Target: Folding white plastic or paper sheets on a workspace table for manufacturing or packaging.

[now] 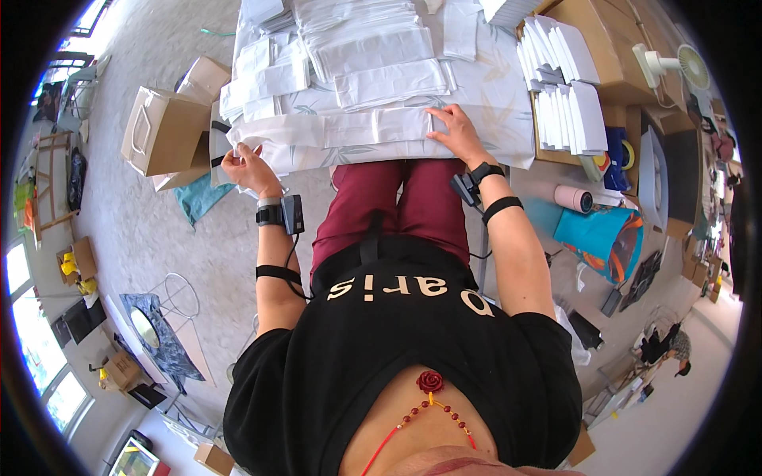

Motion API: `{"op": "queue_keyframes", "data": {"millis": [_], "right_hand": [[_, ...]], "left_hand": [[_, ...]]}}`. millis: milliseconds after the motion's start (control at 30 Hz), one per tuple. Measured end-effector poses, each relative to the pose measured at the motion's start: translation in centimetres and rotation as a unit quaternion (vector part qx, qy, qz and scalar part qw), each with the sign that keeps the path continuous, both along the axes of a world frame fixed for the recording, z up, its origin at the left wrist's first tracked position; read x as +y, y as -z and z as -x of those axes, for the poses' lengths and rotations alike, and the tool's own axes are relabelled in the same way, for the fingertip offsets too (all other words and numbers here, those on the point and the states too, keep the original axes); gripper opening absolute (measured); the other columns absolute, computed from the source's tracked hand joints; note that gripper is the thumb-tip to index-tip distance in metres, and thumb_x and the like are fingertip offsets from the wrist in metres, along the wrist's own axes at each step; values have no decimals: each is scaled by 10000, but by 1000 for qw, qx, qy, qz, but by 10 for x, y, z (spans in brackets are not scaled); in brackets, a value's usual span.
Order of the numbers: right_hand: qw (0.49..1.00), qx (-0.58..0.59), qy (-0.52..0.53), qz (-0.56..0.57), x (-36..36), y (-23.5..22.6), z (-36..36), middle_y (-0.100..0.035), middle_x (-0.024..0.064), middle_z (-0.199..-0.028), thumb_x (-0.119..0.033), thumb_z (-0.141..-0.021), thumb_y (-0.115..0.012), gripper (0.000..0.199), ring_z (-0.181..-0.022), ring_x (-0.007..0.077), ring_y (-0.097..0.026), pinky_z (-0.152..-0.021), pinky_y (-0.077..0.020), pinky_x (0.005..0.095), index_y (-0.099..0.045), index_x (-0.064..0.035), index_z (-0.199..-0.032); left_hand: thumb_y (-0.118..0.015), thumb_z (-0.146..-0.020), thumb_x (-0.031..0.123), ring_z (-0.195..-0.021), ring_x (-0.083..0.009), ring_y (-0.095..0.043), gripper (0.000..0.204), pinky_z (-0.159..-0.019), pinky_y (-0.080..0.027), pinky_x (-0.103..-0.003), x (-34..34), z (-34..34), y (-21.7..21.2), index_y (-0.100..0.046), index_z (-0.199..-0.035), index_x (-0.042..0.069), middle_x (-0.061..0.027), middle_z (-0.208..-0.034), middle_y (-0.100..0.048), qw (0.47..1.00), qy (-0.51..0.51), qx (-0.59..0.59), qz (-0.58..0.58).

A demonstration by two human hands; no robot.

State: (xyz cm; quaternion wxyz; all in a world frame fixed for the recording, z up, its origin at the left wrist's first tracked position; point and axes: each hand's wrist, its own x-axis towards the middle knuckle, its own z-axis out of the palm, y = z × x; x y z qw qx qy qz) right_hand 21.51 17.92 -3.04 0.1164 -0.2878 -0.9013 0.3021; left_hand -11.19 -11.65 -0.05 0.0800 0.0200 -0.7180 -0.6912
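Observation:
A long, thin white strip [349,128], folded and partly see-through at its left part, lies along the near edge of the table in front of me. My left hand [252,170] is at the left end, its fingers closed on the strip's loose edge. At the other end, my right hand [457,133] has thumb and forefinger apart, their tips touching the strip's right end. Whether the strip is paper or cloth I cannot tell. Just beyond it lie stacks of similar white folded pieces [389,83].
On the cloth-covered table [496,119], more white piles [357,36] spread toward the back. White folded bundles [570,119] fill a carton at the right. Cardboard boxes [163,131] stand at the left. A pink cup [573,198] and blue bag [599,238] are at my right.

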Motion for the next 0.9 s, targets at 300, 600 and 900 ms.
{"op": "queue_keyframes", "data": {"millis": [300,600,900], "right_hand": [[993,108,-35,-22,-48,-25,58,-637,132,-1119,-168,-848,-806,414,-1090,343,-627,-942,-527,417,-688,-94,-1237],[998,17,-48,-22,-70,-5,84,-636,97,-1067,-222,-821,-807,456,-1077,294,-638,-917,-522,421,-720,-136,-1259],[985,100,-37,137,-87,-97,109,-679,116,-1059,-427,-907,-794,555,-921,213,-663,-841,-553,341,-681,-28,-1276]], "left_hand": [[-654,-1009,118,-851,-165,-637,285,-720,-650,-303,-2,-3,-6,-501,-1170,-60,-128,-1047,-579,999,42,-1,8],[-684,-1001,121,-829,-118,-619,220,-698,-576,-260,15,-23,-42,-565,-1104,-33,-68,-952,-623,996,76,34,-15],[-778,-927,67,-806,-75,-568,210,-725,-495,-230,55,-68,-77,-644,-1067,-14,-38,-970,-656,970,189,134,66]]}}
